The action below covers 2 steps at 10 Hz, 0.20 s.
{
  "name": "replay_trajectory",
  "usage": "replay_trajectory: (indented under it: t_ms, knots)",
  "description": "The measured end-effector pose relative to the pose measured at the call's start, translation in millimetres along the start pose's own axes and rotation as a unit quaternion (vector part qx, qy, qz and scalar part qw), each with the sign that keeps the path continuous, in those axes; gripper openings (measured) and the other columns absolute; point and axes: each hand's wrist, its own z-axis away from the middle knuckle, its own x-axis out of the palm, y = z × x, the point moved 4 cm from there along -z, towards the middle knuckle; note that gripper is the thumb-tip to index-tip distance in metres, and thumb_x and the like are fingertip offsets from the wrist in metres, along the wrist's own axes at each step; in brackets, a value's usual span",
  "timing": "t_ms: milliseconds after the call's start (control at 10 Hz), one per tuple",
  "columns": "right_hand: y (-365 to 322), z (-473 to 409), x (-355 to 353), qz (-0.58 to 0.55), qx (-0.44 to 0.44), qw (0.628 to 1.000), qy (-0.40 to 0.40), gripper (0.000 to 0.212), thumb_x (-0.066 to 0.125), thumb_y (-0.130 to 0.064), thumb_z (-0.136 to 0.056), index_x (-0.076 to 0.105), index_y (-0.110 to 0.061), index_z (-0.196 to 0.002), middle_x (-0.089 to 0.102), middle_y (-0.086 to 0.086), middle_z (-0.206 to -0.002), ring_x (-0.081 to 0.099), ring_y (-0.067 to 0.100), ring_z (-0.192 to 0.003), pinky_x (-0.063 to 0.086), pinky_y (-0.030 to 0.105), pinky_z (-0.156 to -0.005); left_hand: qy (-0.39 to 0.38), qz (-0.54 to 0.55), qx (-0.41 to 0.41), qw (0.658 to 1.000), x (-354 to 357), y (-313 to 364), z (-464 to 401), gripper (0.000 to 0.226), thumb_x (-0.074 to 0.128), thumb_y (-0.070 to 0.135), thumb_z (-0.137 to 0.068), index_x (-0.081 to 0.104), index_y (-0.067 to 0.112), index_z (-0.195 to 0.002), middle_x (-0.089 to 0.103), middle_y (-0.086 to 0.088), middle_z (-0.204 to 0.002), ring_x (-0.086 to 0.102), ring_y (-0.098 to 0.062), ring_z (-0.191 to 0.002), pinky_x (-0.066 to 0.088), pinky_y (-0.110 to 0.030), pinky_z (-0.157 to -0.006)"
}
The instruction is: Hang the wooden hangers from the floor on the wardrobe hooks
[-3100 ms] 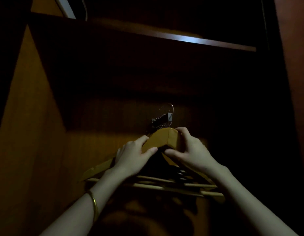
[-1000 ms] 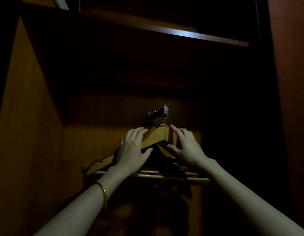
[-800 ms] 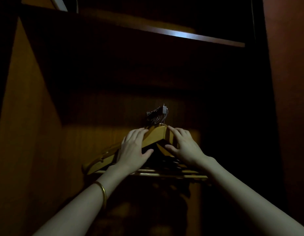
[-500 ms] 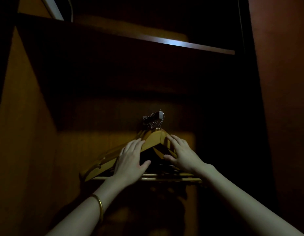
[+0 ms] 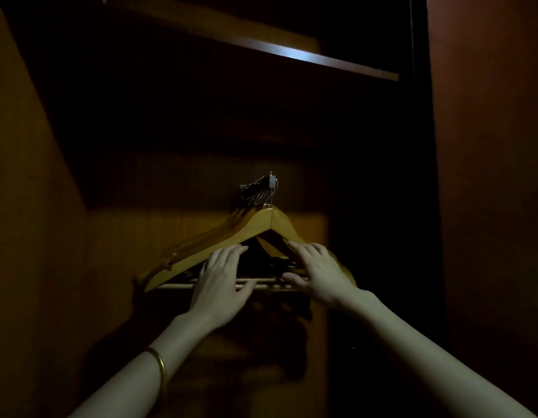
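Several wooden hangers (image 5: 255, 226) hang bunched together by their metal hooks from a small wardrobe hook (image 5: 263, 185) on the dark back panel. My left hand (image 5: 224, 277) lies in front of the left shoulder and lower bars, fingers straight and relaxed. My right hand (image 5: 320, 271) lies against the right shoulder of the front hanger, fingers extended. Neither hand curls round anything. The rear hangers are mostly hidden behind the front one.
A wooden shelf edge (image 5: 307, 57) runs across above. The wardrobe's left side panel (image 5: 29, 206) and a reddish panel (image 5: 491, 176) on the right close in the space. The interior is very dim.
Both hands have let go of the hanger top and slid down its shoulders toward the lower bars. The hangers now hang from the hook.
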Motion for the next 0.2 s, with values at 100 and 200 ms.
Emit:
replay_trajectory:
  t_ms: [100, 200]
  knots:
    - [3, 13, -3, -0.007, -0.006, 1.0, -0.018, 0.066, 0.046, -0.048, -0.09, 0.019, -0.025, -0.146, 0.03, 0.001, -0.15, 0.018, 0.022, -0.14, 0.023, 0.041, -0.115, -0.015, 0.002, 0.005, 1.0, -4, 5, 14, 0.059, 0.057, 0.034, -0.086, 0.03, 0.025, -0.138, 0.034, 0.007, -0.143, 0.026, -0.01, -0.135, 0.022, -0.033, -0.112]
    - [11, 25, 1, -0.024, -0.015, 0.998, -0.056, 0.064, 0.045, -0.049, -0.09, 0.022, -0.025, -0.145, 0.031, 0.0, -0.149, 0.021, 0.021, -0.139, 0.026, 0.04, -0.114, -0.057, -0.004, -0.006, 0.998, -3, 15, 29, 0.059, 0.057, 0.034, -0.087, 0.029, 0.025, -0.138, 0.033, 0.005, -0.144, 0.026, -0.01, -0.136, 0.022, -0.03, -0.112]
